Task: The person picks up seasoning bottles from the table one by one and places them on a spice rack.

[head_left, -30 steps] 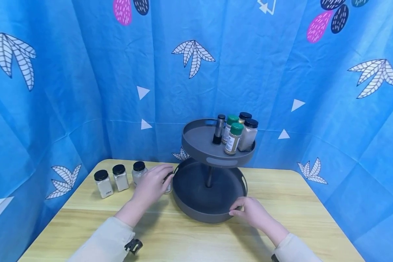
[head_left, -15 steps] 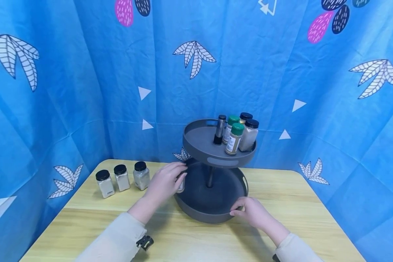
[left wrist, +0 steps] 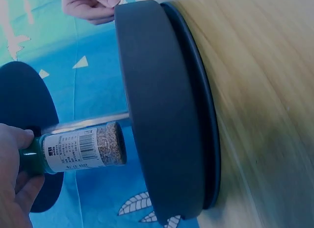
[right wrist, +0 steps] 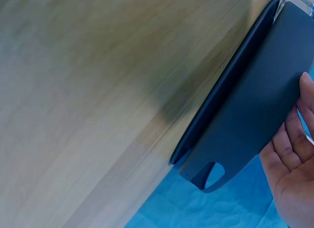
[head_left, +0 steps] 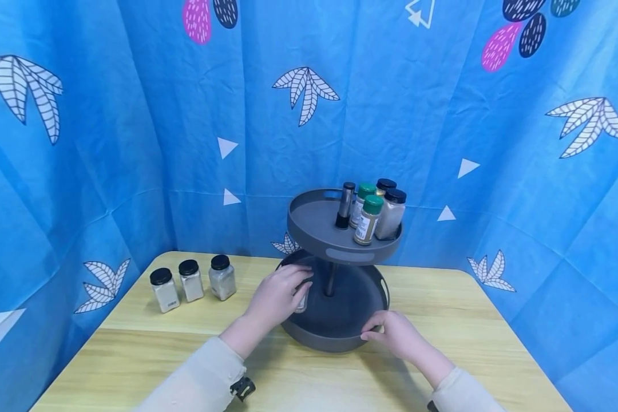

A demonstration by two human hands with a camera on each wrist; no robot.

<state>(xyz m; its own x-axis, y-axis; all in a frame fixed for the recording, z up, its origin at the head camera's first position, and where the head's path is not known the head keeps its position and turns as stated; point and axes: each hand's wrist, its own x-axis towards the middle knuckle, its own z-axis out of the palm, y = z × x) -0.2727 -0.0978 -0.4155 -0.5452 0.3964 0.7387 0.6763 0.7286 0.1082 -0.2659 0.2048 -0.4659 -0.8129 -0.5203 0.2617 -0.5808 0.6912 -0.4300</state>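
Observation:
A green-capped spice jar (left wrist: 81,148) with a white label is gripped by its cap in my left hand (head_left: 275,297). In the left wrist view, it hangs above the wall of the lower tray (left wrist: 157,105), its base just clear of the rim. From the head view, the hand covers most of the jar, over the left side of the dark grey two-tier organizer (head_left: 321,341). With thumb and fingers, my right hand (head_left: 393,335) pinches the lower tray's front right rim; the right wrist view has the hand (right wrist: 294,164) at that edge too.
On the upper tier (head_left: 309,220) stand a slim grinder (head_left: 345,206), two green-capped jars (head_left: 367,222) and two black-lidded jars (head_left: 391,216). Three black-lidded jars (head_left: 165,290) of pale contents stand on the table's left. A blue curtain (head_left: 309,143) hangs behind.
My left hand has carried the spice jar rightward, from beside the organizer to over its lower tray. My right hand stays on the rim.

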